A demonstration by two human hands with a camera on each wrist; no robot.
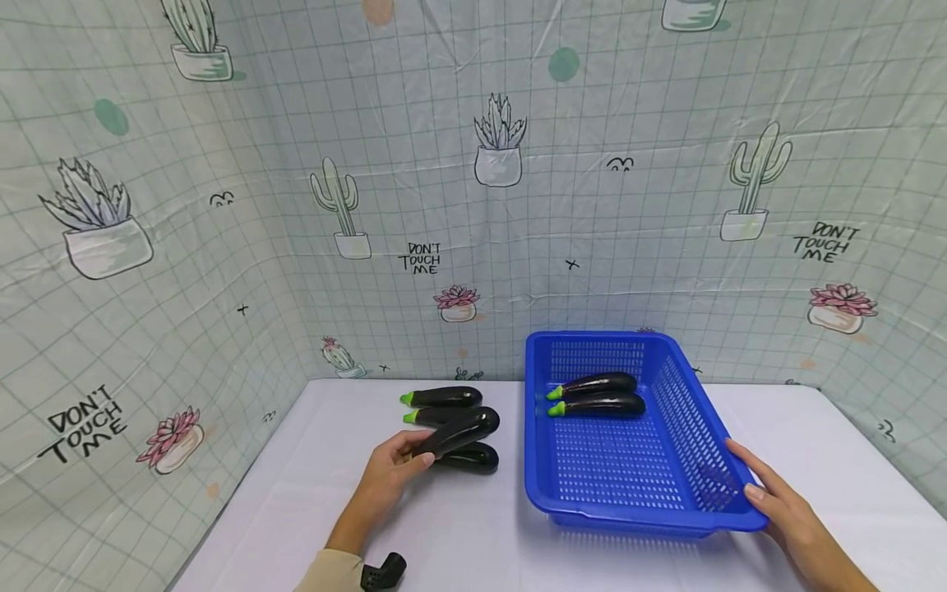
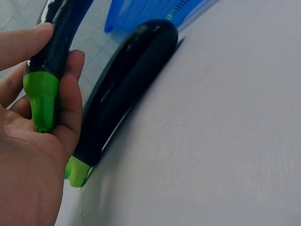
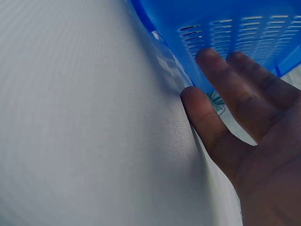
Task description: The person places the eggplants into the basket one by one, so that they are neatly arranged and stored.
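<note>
Pale grid-patterned cloth (image 1: 281,115) printed with potted cacti hangs behind and at both sides of a smooth white tabletop (image 1: 459,534). One glossy, near-black eggplant (image 1: 468,428) is in the person's left hand (image 1: 392,469), gripped between thumb and bent fingers. It slants, blunt end toward the basket; the left wrist view shows its bright green cap tucked against the palm, and white highlights along its skin.

Just below it on the tabletop lies another dark eggplant with a green cap (image 1: 477,460); just behind it are two more matching eggplants (image 1: 453,396), side by side. A strip of white surface separates this group from a blue slotted plastic basket (image 1: 629,516) to the right.

Inside, two shiny dark eggplants (image 1: 602,404) lie close together toward the far left; the slotted floor shows bare in front of them. The right hand (image 1: 792,514) rests at the basket's near right corner, thumb on the rim, fingers nearly straight. The basket's far rim stands near the backdrop.
</note>
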